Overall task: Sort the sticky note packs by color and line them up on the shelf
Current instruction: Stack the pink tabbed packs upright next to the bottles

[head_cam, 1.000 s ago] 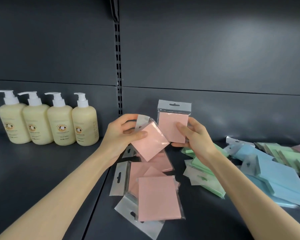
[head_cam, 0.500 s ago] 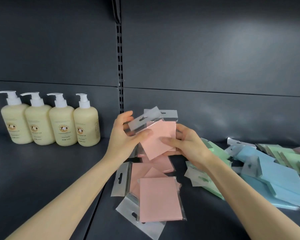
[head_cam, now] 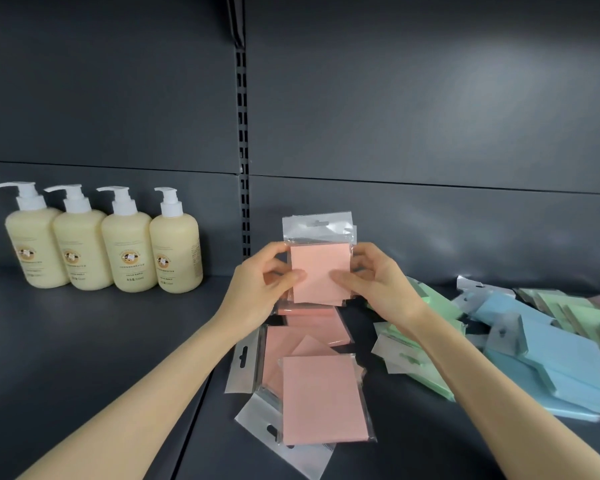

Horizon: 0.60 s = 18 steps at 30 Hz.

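Judged to be somewhere near the middle. Roughly grouped by colour already: loose pink packs (head_cam: 321,400) at 6 o'clock from the held pink packs (head_cam: 321,271), green packs (head_cam: 437,301) at 4 o'clock, and blue packs (head_cam: 551,362) farther out the same way, with more green beyond at 3 o'clock. Not lined up yet, though: lying flat on the shelf (head_cam: 101,341), overlapped, turned at odd angles, hanger tabs pointing every way. No standing row or squared stack to be seen in any colour. Left to do, by that reading: gathering each colour into a tidy set, then placing the sets side by side along the shelf, perhaps toward 9 o'clock, short of the four lotion bottles (head_cam: 101,244) against the back panel.

Held upright over the pink pile, tab at 12 o'clock; seemingly two packs, one squared behind the other, going by a second tab edge peeking out at 3 o'clock. Pinched at the 9 o'clock edge by the left hand (head_cam: 257,289), thumb flat across the front, fingers curled round behind. Pinched the same way at the 3 o'clock edge by the right hand (head_cam: 381,285). Both closed firmly on the packs, nothing else in either. Hard to tell whether resting on the pink pack beneath or hanging just clear of it.
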Available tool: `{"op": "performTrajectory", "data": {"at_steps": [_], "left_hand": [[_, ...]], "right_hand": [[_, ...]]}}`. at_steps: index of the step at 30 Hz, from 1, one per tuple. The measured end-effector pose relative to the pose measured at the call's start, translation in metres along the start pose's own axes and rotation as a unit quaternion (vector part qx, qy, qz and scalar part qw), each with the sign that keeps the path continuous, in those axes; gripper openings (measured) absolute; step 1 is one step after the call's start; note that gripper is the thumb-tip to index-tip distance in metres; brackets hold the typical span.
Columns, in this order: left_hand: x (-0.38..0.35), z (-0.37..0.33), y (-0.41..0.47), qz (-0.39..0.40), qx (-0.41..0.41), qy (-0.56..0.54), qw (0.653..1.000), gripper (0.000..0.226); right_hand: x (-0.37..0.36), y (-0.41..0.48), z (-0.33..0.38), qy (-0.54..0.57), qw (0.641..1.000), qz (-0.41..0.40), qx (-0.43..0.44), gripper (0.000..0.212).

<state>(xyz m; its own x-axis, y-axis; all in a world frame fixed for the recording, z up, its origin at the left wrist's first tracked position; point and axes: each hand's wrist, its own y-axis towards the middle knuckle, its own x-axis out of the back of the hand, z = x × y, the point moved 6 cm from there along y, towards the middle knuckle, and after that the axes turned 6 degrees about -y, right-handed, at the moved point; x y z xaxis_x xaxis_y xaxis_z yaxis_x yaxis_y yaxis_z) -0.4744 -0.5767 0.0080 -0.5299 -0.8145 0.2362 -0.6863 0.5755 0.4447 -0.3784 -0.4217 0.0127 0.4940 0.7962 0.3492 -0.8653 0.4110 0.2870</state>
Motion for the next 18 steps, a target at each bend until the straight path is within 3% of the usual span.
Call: {"op": "performTrajectory", "data": {"at_steps": [9,18], "left_hand": [[0.000,0.001,0.013,-0.016,-0.022,0.029,0.999,0.027],[0.000,0.008,0.057,0.003,-0.019,0.087,0.996,0.023]], "right_hand": [[0.009,0.014,0.002,-0.061,0.997,-0.041,0.008,0.020],[0.012,0.059,-0.002,-0.164,0.985,-0.060,-0.006,0.032]]}}
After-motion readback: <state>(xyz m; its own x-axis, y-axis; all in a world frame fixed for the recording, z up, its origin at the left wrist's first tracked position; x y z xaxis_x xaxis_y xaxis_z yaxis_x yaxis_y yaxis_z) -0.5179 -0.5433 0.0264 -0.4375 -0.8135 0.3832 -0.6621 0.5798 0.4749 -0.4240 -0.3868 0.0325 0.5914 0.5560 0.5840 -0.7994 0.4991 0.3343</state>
